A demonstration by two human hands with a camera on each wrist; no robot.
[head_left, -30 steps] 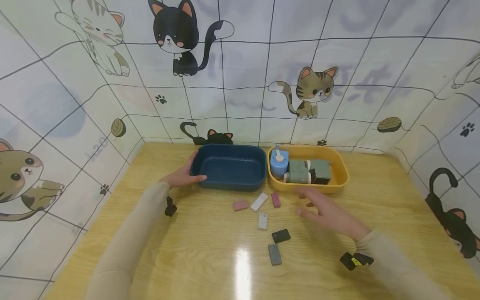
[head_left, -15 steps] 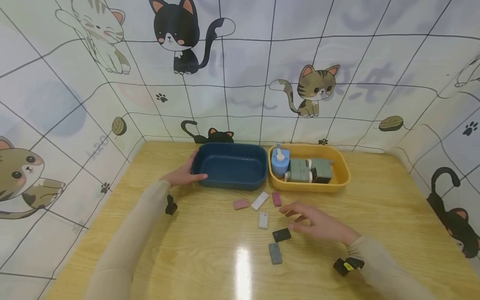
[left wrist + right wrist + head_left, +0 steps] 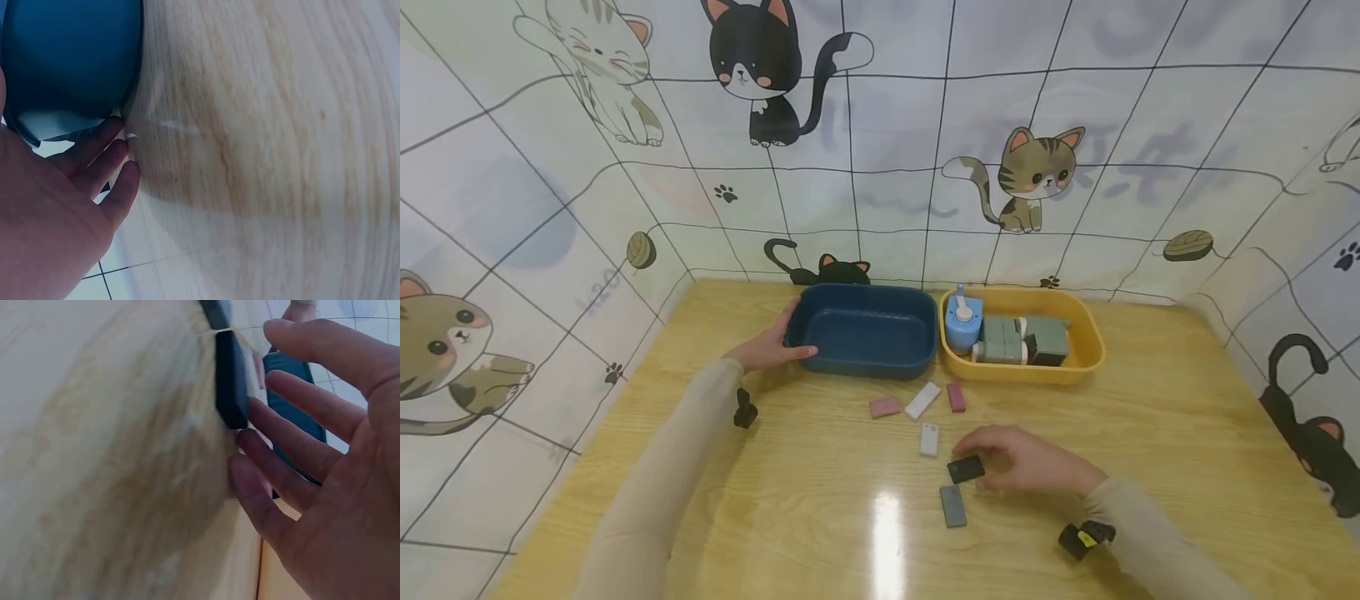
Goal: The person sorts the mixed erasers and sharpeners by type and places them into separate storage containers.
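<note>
My left hand (image 3: 772, 347) holds the left end of a dark blue plastic bin (image 3: 868, 368), thumb at the front and fingers around the side. In the left wrist view, several fingertips (image 3: 128, 178) rest low beside that bin. My right hand (image 3: 1026, 462) is over the table, its bent fingers spread around a small black rectangular block (image 3: 966, 469). In the right wrist view, the black block (image 3: 231, 381) lies flat just beyond the fingertips; contact is not clear. A grey block (image 3: 952, 506) lies in front of it, and a white block (image 3: 929, 440) with small corner marks lies behind.
A pink block (image 3: 884, 407), a longer white block (image 3: 922, 401) and a magenta block (image 3: 956, 397) lie before the bins. The yellow bin (image 3: 1022, 374) holds a blue toy-like item (image 3: 962, 325) and a grey-green toy vehicle (image 3: 1003, 340). A cat-print wall (image 3: 895, 200) stands behind.
My right hand has come away from the yellow bin, toward me and slightly left, down to the black block. The left hand has stayed on the blue bin.
</note>
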